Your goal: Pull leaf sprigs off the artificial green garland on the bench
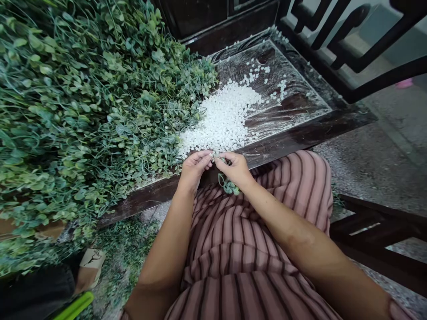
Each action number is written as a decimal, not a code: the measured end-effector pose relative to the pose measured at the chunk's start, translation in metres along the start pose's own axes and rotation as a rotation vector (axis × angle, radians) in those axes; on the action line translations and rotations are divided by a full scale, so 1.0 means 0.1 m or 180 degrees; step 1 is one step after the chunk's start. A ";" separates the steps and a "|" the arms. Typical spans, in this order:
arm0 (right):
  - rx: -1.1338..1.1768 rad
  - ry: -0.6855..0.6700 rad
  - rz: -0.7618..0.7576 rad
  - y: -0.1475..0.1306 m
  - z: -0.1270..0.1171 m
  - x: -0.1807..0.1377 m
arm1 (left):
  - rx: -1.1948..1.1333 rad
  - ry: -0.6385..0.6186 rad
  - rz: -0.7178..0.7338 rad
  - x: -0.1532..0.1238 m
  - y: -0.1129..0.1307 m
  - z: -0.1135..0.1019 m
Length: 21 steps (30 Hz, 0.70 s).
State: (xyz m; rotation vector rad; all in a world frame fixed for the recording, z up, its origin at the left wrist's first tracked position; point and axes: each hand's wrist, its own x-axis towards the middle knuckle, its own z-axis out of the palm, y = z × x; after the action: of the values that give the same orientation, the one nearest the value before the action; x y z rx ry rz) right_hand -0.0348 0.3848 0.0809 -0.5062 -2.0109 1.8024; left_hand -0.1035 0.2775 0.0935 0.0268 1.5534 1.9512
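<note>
Both of my hands meet over the near edge of the bench, fingertips almost touching. My right hand is closed in a pinch on a green artificial leaf sprig, whose leaves hang below the palm. My left hand is also pinched, at the sprig's upper end; what lies between its fingertips is too small and covered to name. Just beyond the fingers spreads a heap of small white plastic beads. To the left, a large mass of green artificial foliage covers the bench and touches the heap.
The dark wooden bench has a raised back and a carved armrest at right. Loose beads and white dust are scattered over its seat. Fallen leaf pieces cover the floor at lower left, near a bright green object. Dark wooden slats stand at right.
</note>
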 end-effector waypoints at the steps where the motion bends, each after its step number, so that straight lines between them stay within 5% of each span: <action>1: 0.0002 0.0019 -0.0004 0.00 0.00 0.00 | 0.0025 0.0003 -0.0005 0.00 0.00 0.00; 14: 0.0318 -0.0010 0.0471 0.01 0.00 0.02 | 0.0540 0.0238 0.0034 0.04 -0.02 0.04; 21: 0.0992 0.0013 0.0684 0.04 -0.13 0.07 | 0.2961 0.0571 0.1345 0.06 -0.04 -0.05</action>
State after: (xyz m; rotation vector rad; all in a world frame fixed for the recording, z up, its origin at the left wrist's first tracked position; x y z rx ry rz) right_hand -0.0338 0.3996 0.0781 -0.6456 -1.6794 2.1898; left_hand -0.1082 0.2771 0.0861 0.6188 2.6086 1.3432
